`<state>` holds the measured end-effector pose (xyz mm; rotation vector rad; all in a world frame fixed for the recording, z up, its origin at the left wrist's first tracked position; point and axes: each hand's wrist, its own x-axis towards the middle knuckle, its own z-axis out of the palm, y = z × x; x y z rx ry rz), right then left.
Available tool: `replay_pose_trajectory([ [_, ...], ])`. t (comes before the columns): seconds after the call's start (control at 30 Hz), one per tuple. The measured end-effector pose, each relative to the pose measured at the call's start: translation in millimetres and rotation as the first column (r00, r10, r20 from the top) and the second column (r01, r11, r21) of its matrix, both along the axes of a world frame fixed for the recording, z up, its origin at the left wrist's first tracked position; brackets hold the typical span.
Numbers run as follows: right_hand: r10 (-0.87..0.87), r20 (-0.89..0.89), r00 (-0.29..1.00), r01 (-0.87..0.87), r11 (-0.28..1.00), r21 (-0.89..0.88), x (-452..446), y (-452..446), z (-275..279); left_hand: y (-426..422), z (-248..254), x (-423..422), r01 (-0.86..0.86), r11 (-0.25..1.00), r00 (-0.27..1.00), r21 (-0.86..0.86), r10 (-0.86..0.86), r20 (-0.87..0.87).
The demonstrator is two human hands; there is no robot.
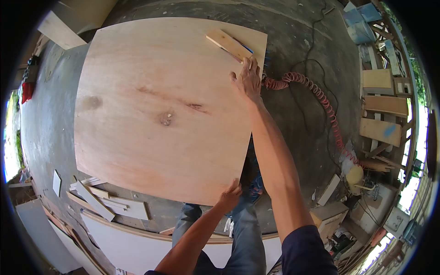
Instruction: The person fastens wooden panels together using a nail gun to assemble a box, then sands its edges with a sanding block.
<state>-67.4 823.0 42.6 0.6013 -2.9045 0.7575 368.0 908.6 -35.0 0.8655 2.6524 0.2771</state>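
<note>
A large plywood sheet (137, 68) with dark knots and a reddish streak lies flat before me. My left hand (230, 198) holds its near right corner, fingers closed at the edge. Stretched out to the far right part of the sheet, my right hand (249, 81) has its fingers apart, the fingertips at the near end of a short wooden block (230, 44). Whether they touch the block is unclear. The block lies at a slant on the sheet, with a dark and blue strip along one side. The sheet's underside is hidden.
A red coiled air hose (327, 107) and dark cables run across the concrete floor (298, 50) at right. Offcuts (110, 204) and a long white panel (133, 243) lie on the near side. Wooden boards (385, 106) line the right; a cabinet (327, 215) stands near right.
</note>
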Motion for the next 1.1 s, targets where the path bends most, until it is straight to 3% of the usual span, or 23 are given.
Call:
replay_pose_trajectory([
  [0.07, -0.036, 0.083, 0.996, 0.032, 0.998, 0.055, -31.0, -17.6, -1.2, -0.8, -3.1, 6.5, -0.091, 0.994, 0.99, -0.056, 0.084, -0.112],
  [0.13, 0.008, 0.098, 0.995, -0.02, 0.992, 0.123, -54.8, -24.6, -7.3, -2.0, 12.1, 3.9, -0.285, 0.943, 0.952, 0.173, 0.258, 0.162],
  [0.17, 0.041, 0.11, 0.993, -0.063, 0.977, 0.203, -69.9, -29.9, -9.6, -8.9, 11.1, -4.3, -0.308, 0.938, 0.947, 0.159, 0.286, 0.147],
  [0.27, 0.143, 0.102, 0.984, -0.163, 0.958, 0.236, -90.7, -15.6, -33.7, -8.3, 47.7, 1.2, -0.024, 0.999, 0.998, -0.022, 0.026, 0.063],
  [0.33, 0.221, 0.064, 0.973, -0.23, 0.943, 0.242, -117.1, -7.2, -38.9, -10.4, 95.9, -39.3, -0.455, 0.856, 0.823, 0.247, 0.299, 0.483],
  [0.37, 0.271, 0.019, 0.962, -0.267, 0.927, 0.263, -126.2, 0.5, -39.1, 6.4, 95.3, -42.2, -0.468, 0.848, 0.82, 0.25, 0.31, 0.481],
  [0.4, 0.323, -0.022, 0.946, -0.305, 0.911, 0.279, -132.8, 3.2, -39.9, 28.7, 97.9, -28.5, -0.766, 0.628, 0.621, 0.138, 0.668, 0.41],
  [0.43, 0.338, -0.011, 0.941, -0.322, 0.905, 0.276, -141.1, 8.9, -38.9, 49.9, 102.3, -15.4, -0.953, 0.297, 0.3, 0.058, 0.905, 0.3],
  [0.47, 0.274, 0.008, 0.962, -0.269, 0.937, 0.221, -154.3, 17.1, -34.4, 65.4, 104.1, -15.2, -0.958, 0.281, 0.282, 0.049, 0.91, 0.303],
  [0.5, 0.211, 0.029, 0.977, -0.212, 0.963, 0.164, -169.6, 24.8, -31.9, 79.3, 103.8, -18.7, -0.97, -0.242, -0.23, 0.009, 0.934, 0.275],
  [0.53, 0.146, -0.032, 0.989, -0.143, 0.988, 0.063, -188.1, 32.2, -43.9, 90.3, 100.0, -19.2, -0.714, -0.7, -0.682, -0.001, 0.695, 0.227],
  [0.57, 0.077, -0.083, 0.994, -0.081, 0.996, -0.044, -206.7, 39.4, -62.3, 102.1, 75.2, 2.2, -0.698, -0.716, -0.698, 0.003, 0.682, 0.218],
  [0.6, 0.039, -0.103, 0.994, -0.059, 0.978, -0.2, -223.4, 45.1, -76.5, 113.1, 34.2, 35.0, -0.283, -0.959, -0.817, 0.022, 0.253, 0.518],
  [0.63, -0.003, -0.115, 0.993, -0.038, 0.936, -0.351, -240.8, 48.8, -84.1, 117.1, 11.5, 49.3, 0.175, -0.979, -0.635, -0.104, -0.193, 0.748],
  [0.67, 0.042, 0.221, 0.974, 0.063, 0.892, -0.448, -254.3, 51.9, -71.9, 110.9, 16.1, 40.4, 0.284, -0.908, -0.552, -0.309, -0.418, 0.721],
  [0.7, 0.121, 0.524, 0.843, 0.185, 0.85, -0.494, -263.8, 55.6, -58.4, 108.7, 16.6, 26.1, 0.307, -0.902, -0.539, -0.303, -0.428, 0.726],
  [0.73, 0.175, 0.588, 0.79, 0.199, 0.834, -0.515, -270.5, 56.7, -56.4, 107.8, 15.5, 9.2, 0.396, -0.898, -0.568, -0.192, -0.404, 0.717],
  [0.77, 0.231, 0.597, 0.768, 0.188, 0.81, -0.556, -272.2, 52.8, -56.8, 105.4, 18.2, -8.0, 0.476, -0.876, -0.601, -0.077, -0.388, 0.699],
  [0.83, 0.34, 0.61, 0.715, 0.178, 0.756, -0.63, -273.2, 42.1, -51.7, 94.1, 30.2, -33.7, 0.569, -0.818, -0.607, -0.086, -0.488, 0.628],
  [0.9, 0.283, 0.679, 0.678, 0.292, 0.743, -0.602, -263.1, 37.8, -30.8, 89.0, 17.9, -20.0, 0.696, -0.717, -0.467, -0.035, -0.49, 0.736],
  [0.97, 0.334, 0.615, 0.715, 0.223, 0.724, -0.653, -261.7, 23.7, -24.2, 99.8, 14.2, 1.3, 0.696, -0.717, -0.399, -0.042, -0.435, 0.807],
  [1.0, 0.251, 0.576, 0.778, 0.19, 0.779, -0.597, -263.5, 17.3, -25.1, 98.6, 8.3, 5.6, 0.68, -0.732, -0.343, -0.043, -0.37, 0.863],
  [1.1, 0.153, 0.558, 0.816, 0.183, 0.847, -0.5, -265.2, 13.8, -3.6, 105.4, 26.4, 13.1, 0.628, -0.777, -0.366, -0.045, -0.346, 0.864],
])
